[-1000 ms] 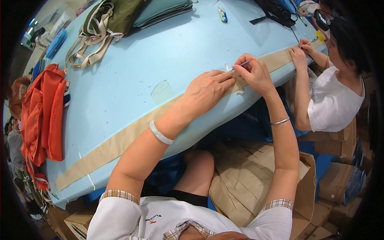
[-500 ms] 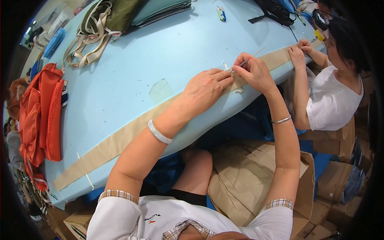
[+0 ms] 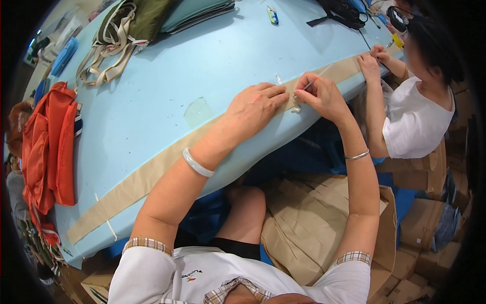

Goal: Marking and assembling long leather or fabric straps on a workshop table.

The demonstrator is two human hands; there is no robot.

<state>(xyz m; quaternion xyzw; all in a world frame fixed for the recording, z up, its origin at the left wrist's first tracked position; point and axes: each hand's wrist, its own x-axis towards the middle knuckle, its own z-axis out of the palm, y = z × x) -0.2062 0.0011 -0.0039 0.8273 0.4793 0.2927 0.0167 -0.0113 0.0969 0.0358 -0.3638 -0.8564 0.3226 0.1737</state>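
Observation:
A long beige fabric strip point(image 3: 142, 183) runs diagonally across the light blue tabletop, along its near edge. My left hand point(image 3: 257, 107) lies flat on it, fingers stretched toward the right and pressing it down. Just beside those fingertips, my right hand point(image 3: 324, 99) pinches a slim pen-like tool point(image 3: 307, 86), its tip down at the strip. A white cord end point(image 3: 278, 78) shows at the strip's far edge between my hands, and another white piece point(image 3: 296, 109) at its near edge. Farther left, a thin white cord point(image 3: 112, 229) passes beneath the strip.
At the right a co-worker point(image 3: 417, 116) has both hands on the strip's far end. Orange fabric bags point(image 3: 50, 152) hang at the left edge. Olive bags with beige straps point(image 3: 119, 61), a small cutter point(image 3: 273, 15) and a clear plate point(image 3: 198, 112) lie on the table point(image 3: 217, 55).
The pen-like tool's tip has shifted slightly down and toward me on the strip. My left hand stays flat in place. The whole view has shifted slightly.

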